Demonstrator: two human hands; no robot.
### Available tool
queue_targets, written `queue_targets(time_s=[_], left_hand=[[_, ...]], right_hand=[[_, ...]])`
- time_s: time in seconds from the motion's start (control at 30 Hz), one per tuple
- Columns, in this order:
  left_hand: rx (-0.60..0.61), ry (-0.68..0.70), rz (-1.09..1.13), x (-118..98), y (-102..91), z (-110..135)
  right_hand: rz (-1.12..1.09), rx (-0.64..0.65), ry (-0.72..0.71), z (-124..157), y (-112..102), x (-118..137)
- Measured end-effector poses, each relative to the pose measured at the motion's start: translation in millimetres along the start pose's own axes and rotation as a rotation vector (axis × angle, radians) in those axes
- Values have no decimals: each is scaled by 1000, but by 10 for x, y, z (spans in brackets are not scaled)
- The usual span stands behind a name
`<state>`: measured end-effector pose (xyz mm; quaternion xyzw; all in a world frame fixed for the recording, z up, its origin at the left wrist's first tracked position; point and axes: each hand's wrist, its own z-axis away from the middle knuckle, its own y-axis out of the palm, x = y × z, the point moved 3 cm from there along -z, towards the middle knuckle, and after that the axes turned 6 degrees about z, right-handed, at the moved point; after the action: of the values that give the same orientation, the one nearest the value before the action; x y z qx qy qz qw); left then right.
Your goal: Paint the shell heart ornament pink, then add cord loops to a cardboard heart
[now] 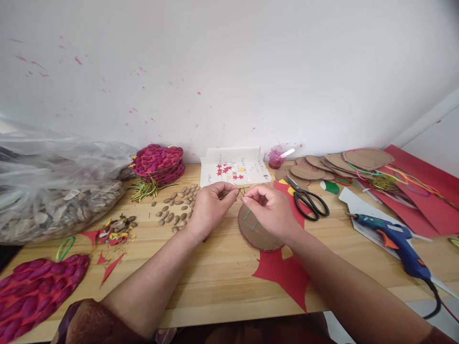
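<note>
My left hand and my right hand meet over the middle of the wooden table, both pinched on a thin dark strand stretched between their fingertips. Just beneath my right hand lies a round cardboard disc with short green and blue marks on it. It rests partly on a red paper cutout. A scatter of brown seeds lies just left of my left hand.
Black scissors and a blue glue gun lie to the right, with stacked cardboard discs and red paper behind. A white sheet with red stars sits ahead. At left are a clear bag of husks and pink seed-covered pieces.
</note>
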<state>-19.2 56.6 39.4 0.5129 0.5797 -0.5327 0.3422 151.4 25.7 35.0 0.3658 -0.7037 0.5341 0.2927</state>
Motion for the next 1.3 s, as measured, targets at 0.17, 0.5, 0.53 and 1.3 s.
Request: queue_targets(time_s=[0.17, 0.5, 0.53, 1.3], left_hand=[[-31, 25, -87, 31, -24, 4], [113, 282, -389, -42, 3, 42], [150, 318, -414, -49, 12, 47], [-124, 492, -421, -190, -7, 152]], right_hand=[[116, -24, -129, 39, -26, 50], [343, -21, -463, -32, -152, 113], [333, -6, -483, -47, -162, 103], [-1097, 502, 450, 32, 333, -103]])
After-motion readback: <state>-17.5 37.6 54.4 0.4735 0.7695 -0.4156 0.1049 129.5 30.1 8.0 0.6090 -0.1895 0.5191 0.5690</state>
